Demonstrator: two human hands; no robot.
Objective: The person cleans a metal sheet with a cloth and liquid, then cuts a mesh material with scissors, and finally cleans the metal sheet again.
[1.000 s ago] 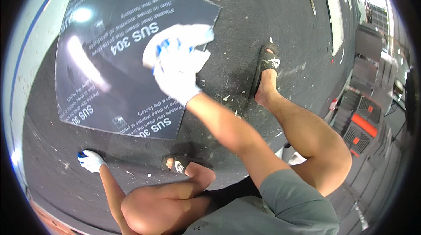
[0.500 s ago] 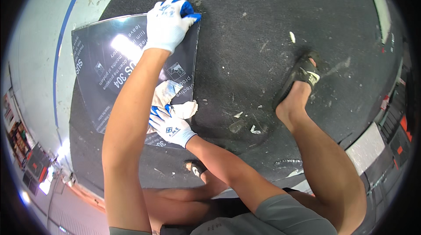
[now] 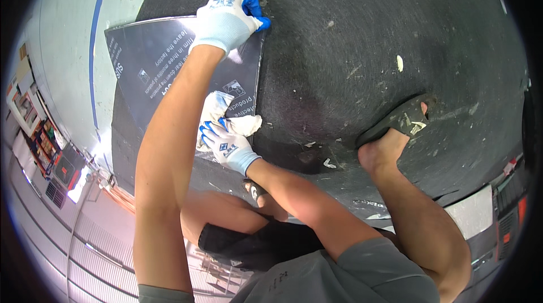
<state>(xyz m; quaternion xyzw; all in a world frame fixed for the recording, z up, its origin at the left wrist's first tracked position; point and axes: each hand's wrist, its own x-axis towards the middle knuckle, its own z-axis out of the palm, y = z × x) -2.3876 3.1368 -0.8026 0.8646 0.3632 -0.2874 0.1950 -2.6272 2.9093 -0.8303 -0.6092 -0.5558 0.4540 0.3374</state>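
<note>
A dark metal sheet (image 3: 169, 60) covered in printed protective film lies on a round black mat. At its far right corner is my left hand (image 3: 229, 17), in a white glove with blue fingertips, its fingers curled over the edge. My right hand (image 3: 229, 147), gloved the same way, holds a crumpled white rag (image 3: 215, 108) against the sheet near its right edge. Part of the rag sticks out past that edge. The left forearm crosses over the sheet and hides part of its middle.
Small pale scraps (image 3: 400, 63) are scattered on the black mat (image 3: 322, 31). My sandalled foot (image 3: 396, 122) rests on the right. A light green floor with a blue line (image 3: 92, 48) runs along the left, and shelves of goods (image 3: 48, 142) stand beyond it.
The whole view has tilted and shifted a little. Both hands keep their places, the left at the sheet's corner and the right on the rag.
</note>
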